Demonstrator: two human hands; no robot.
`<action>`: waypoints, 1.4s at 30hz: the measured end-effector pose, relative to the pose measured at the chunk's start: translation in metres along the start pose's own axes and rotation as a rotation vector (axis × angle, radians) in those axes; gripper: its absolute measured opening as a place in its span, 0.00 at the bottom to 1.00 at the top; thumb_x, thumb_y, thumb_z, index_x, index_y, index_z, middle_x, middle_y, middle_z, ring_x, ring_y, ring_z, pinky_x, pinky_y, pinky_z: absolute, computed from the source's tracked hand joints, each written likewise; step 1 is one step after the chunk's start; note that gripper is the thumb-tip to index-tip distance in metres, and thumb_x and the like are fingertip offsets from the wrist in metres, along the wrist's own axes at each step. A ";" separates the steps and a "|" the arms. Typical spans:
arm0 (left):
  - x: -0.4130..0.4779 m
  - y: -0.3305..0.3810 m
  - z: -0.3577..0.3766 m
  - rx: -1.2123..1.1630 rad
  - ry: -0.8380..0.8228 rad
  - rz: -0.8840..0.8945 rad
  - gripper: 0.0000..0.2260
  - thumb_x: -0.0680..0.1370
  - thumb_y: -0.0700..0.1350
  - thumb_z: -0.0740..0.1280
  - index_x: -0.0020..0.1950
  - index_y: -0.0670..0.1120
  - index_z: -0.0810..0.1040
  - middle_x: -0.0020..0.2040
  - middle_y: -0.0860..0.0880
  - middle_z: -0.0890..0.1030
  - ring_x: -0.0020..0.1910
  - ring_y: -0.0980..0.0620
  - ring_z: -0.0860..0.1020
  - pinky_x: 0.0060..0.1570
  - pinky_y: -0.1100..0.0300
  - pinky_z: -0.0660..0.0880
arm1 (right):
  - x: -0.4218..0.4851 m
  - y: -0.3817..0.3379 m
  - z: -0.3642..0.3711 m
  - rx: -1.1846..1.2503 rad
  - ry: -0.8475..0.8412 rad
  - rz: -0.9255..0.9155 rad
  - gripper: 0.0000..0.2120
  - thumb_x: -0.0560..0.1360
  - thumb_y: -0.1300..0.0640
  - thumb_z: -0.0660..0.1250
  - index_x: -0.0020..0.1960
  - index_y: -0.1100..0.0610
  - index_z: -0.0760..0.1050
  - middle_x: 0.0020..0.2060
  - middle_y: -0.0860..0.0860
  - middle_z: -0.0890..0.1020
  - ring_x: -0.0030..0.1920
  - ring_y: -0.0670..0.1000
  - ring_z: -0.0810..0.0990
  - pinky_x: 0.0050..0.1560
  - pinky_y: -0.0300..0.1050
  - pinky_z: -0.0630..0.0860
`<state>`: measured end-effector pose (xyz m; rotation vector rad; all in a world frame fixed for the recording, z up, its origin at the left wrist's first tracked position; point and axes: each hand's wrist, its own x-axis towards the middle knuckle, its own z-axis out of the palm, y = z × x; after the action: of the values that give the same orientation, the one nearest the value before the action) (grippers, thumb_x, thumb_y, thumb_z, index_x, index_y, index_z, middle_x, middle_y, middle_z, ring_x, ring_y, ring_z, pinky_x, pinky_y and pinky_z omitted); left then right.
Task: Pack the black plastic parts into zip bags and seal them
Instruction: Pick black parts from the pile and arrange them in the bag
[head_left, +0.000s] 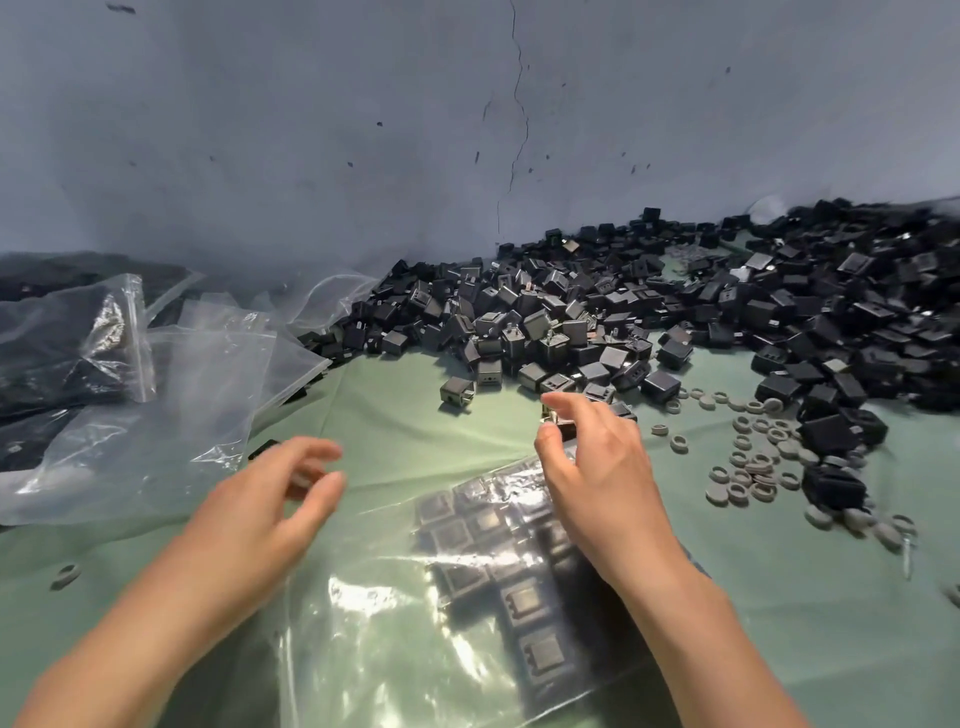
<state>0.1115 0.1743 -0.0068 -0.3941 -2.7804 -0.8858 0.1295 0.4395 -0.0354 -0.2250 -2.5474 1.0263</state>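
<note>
On the green counter (395, 410) a clear zip bag (374, 639) lay flat in the foreground, close to the person. Black plastic parts sat inside it in tidy rows (493, 551), filling its right half. The right hand (597, 467) hovered over the far end of that bag. Its thumb and forefinger were curled in a narrow pinch round one small black part (560, 427), which showed a glint of metal. The right forearm lay across the packed rows. The left hand (260, 504) hung above the bag's left edge, blurred, with its fingers loosely bent and spread; it held nothing that could be made out. Beyond the hands a large loose pile of black parts (623, 312) ran along the foot of the grey wall (363, 130), spreading rightward to the frame's edge. One stray part (457, 391) stood apart at the pile's near edge. A scatter of small grey rings (753, 462) lay on the counter to the right of the right hand, beside the pile. A single ring (66, 576) sat far left, near the left forearm. To the left, several empty clear bags (171, 395) lay crumpled and overlapping. Something dark showed behind them through the plastic, though what it was could not be told.
</note>
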 end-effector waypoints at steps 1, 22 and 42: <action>0.021 0.008 0.010 0.023 -0.052 0.030 0.13 0.76 0.60 0.64 0.60 0.60 0.74 0.55 0.60 0.80 0.50 0.65 0.78 0.50 0.62 0.72 | 0.002 0.002 -0.001 0.005 0.018 0.016 0.19 0.82 0.47 0.54 0.72 0.44 0.67 0.66 0.43 0.74 0.68 0.46 0.65 0.67 0.47 0.64; 0.150 0.110 0.171 0.464 -0.338 0.260 0.27 0.77 0.65 0.61 0.73 0.56 0.63 0.68 0.43 0.68 0.65 0.43 0.70 0.61 0.44 0.72 | 0.008 0.041 -0.042 -0.095 0.072 0.296 0.19 0.81 0.48 0.54 0.71 0.46 0.67 0.66 0.49 0.74 0.65 0.53 0.66 0.65 0.55 0.65; 0.128 0.119 0.091 -0.588 -0.242 -0.194 0.16 0.80 0.49 0.67 0.66 0.45 0.72 0.50 0.46 0.79 0.41 0.53 0.80 0.33 0.60 0.81 | 0.004 0.010 -0.034 0.669 0.285 0.207 0.13 0.82 0.53 0.59 0.64 0.42 0.71 0.58 0.41 0.77 0.60 0.43 0.75 0.61 0.47 0.74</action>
<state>0.0173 0.3456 0.0180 -0.3336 -2.7471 -1.8220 0.1401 0.4697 -0.0186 -0.4110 -1.8350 1.7153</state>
